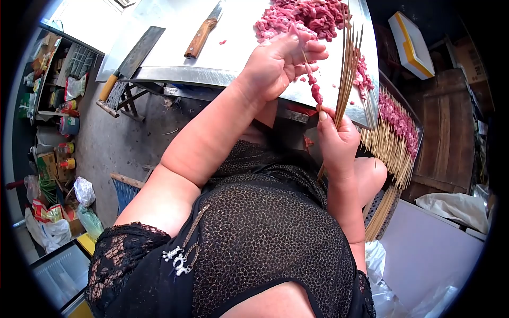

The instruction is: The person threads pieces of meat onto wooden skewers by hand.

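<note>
My left hand [281, 61] is palm up over the metal table [228, 69], its fingers partly curled around what looks like a pale piece of meat at the tip of a skewer. Several red meat pieces [315, 89] are threaded along that skewer. Its lower end is gripped by my right hand [339, 138], which is also closed around a bundle of bare bamboo skewers [347, 71] pointing upward. Just beyond my left hand lies a heap of cut raw meat [305, 18]. A smaller meat pile [363, 74] is behind the bundle.
A cleaver [135, 58] and a wooden-handled knife [203, 34] lie on the table's left part. To the right, a tray holds many finished meat skewers [395, 124], with loose bamboo sticks [383, 212] below. A white foam box [411, 45] stands farther right. Shelves [53, 74] line the left.
</note>
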Available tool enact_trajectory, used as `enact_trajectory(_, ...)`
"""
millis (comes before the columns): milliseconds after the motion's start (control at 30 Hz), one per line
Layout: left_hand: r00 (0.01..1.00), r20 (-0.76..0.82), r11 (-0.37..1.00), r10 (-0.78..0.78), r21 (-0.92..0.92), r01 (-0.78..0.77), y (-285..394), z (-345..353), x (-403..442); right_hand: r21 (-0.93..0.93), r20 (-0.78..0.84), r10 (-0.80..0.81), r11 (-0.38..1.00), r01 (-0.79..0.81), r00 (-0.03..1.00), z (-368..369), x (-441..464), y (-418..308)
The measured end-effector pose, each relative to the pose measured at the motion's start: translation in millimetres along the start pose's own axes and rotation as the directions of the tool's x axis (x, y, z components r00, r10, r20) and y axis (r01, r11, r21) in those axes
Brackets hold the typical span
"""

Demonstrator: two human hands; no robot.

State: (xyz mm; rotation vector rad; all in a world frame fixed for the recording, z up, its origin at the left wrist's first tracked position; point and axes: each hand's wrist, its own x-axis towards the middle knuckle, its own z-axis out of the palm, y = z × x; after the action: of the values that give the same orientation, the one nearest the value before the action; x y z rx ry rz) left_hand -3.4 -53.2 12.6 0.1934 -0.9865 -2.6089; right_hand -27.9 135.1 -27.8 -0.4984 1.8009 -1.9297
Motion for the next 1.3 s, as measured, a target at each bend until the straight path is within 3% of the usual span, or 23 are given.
enact_trajectory(67,1.000,-0.001,1.000,-0.004,-0.023,0.004,-1.7,-2.3,1.3,-0.022,-0.006,-0.017,1.000,0.017,1.000,0.8,0.0,-2.5)
enact_trajectory(133,0.999,0.035,0.998,0.006,-0.057,-0.004,-2.8,-5.5,1.4,0.136,0.048,0.177,0.974,-0.182,0.983,2.8,-0.5,-11.5)
enact_trajectory(233,0.999,0.033,1.000,0.011,-0.023,-0.010,-1.9,-1.3,-0.1,0.275,0.119,0.269,0.916,-0.292,0.956,5.3,-0.1,-17.3)
enact_trajectory(400,0.999,0.032,0.999,-0.041,-0.028,0.042,-17.3,3.4,-4.5,0.346,0.111,0.216,0.907,-0.241,0.970,8.7,8.3,-22.5)
enact_trajectory(533,0.998,-0.058,1.000,-0.013,-0.004,0.013,-16.1,-1.2,4.6,0.151,0.077,0.175,0.971,-0.185,0.982,2.6,12.5,-20.6)
enact_trajectory(600,0.997,-0.075,0.998,-0.001,-0.070,-0.005,-15.3,-8.6,8.3,-0.223,0.016,0.063,0.973,-0.058,0.998,-0.8,7.4,-13.2)
enact_trajectory(633,0.997,-0.077,0.999,-0.009,-0.044,0.006,-18.4,-11.4,8.2,-0.344,0.020,-0.085,0.935,0.086,0.996,-1.5,3.6,-7.1)
enact_trajectory(800,0.987,-0.159,0.999,-0.014,0.033,0.019,-41.8,14.5,-2.1,-0.372,0.044,-0.155,0.914,0.160,0.987,-1.7,-6.7,11.6)
enact_trajectory(867,0.987,-0.148,0.993,-0.065,-0.103,0.050,-43.0,20.0,-0.5,-0.303,0.021,-0.101,0.948,0.103,0.995,-3.1,-10.5,10.8)
enact_trajectory(933,0.990,-0.127,0.996,-0.064,-0.069,0.056,-39.1,28.6,0.2,-0.314,0.011,-0.148,0.939,0.144,0.989,-0.7,-13.5,6.7)
enact_trajectory(1000,0.988,-0.048,0.989,-0.147,-0.041,0.145,-37.1,32.7,3.4,-0.199,-0.018,-0.097,0.976,0.091,0.995,0.0,-13.8,2.8)
enact_trajectory(1033,0.995,0.036,0.993,-0.098,0.063,0.095,-42.2,27.6,5.3,-0.079,-0.030,-0.030,0.996,0.027,0.999,-0.6,-13.0,-0.7)
enact_trajectory(1100,0.998,0.058,0.827,0.002,0.561,-0.034,-25.2,20.6,4.2,0.091,-0.060,0.069,0.994,-0.063,0.996,-6.6,-10.6,-1.8)
enact_trajectory(1133,0.992,0.119,0.667,0.050,0.736,-0.121,-13.1,8.8,14.2,0.043,-0.073,0.004,0.999,0.000,0.997,-13.7,-8.7,3.5)
enact_trajectory(1200,0.948,0.166,0.435,0.271,0.858,-0.274,6.4,-29.2,40.9,0.066,-0.087,-0.006,0.998,0.011,0.996,-18.1,-7.2,-2.3)
enact_trajectory(1233,0.950,0.019,0.508,0.311,0.841,-0.183,23.1,-25.1,37.3,0.068,-0.092,-0.008,0.998,0.014,0.996,-18.4,-7.8,-2.8)
enact_trajectory(1267,0.889,0.169,0.003,0.426,0.982,-0.188,34.0,-42.4,48.0,0.078,-0.096,0.024,0.997,-0.016,0.995,-18.2,-8.2,-3.7)
enact_trajectory(1300,0.889,0.226,-0.246,0.399,0.960,-0.133,40.7,-50.4,56.6,0.088,-0.099,0.051,0.995,-0.042,0.994,-18.1,-7.4,-5.2)
